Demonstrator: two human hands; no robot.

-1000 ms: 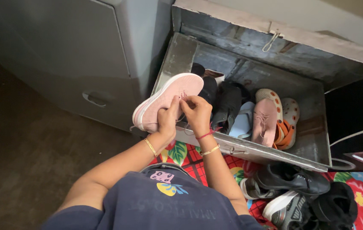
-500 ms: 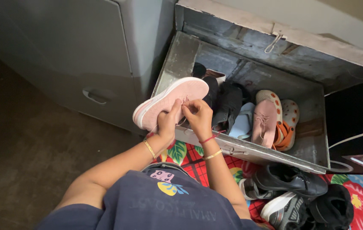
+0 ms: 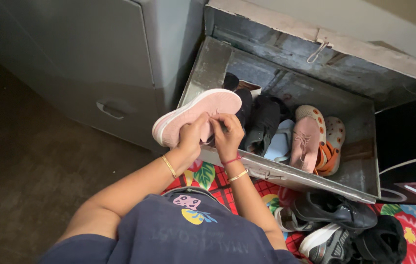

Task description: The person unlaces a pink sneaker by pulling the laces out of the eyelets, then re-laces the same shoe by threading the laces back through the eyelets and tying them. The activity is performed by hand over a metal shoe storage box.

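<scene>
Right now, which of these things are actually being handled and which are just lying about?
In hand:
- pink shoe, held over the trunk's edge
- left hand, gripping the shoe
- right hand, at the shoe's opening

Lying about:
- metal trunk with shoes inside
- black shoes
- pink laced shoe
- dark sneakers on the floral cloth
- grey cabinet

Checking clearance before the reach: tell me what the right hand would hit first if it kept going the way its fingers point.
The right hand already touches the pink shoe. Past that, probably the dark shoes in the metal trunk, though depth is unclear.
</scene>
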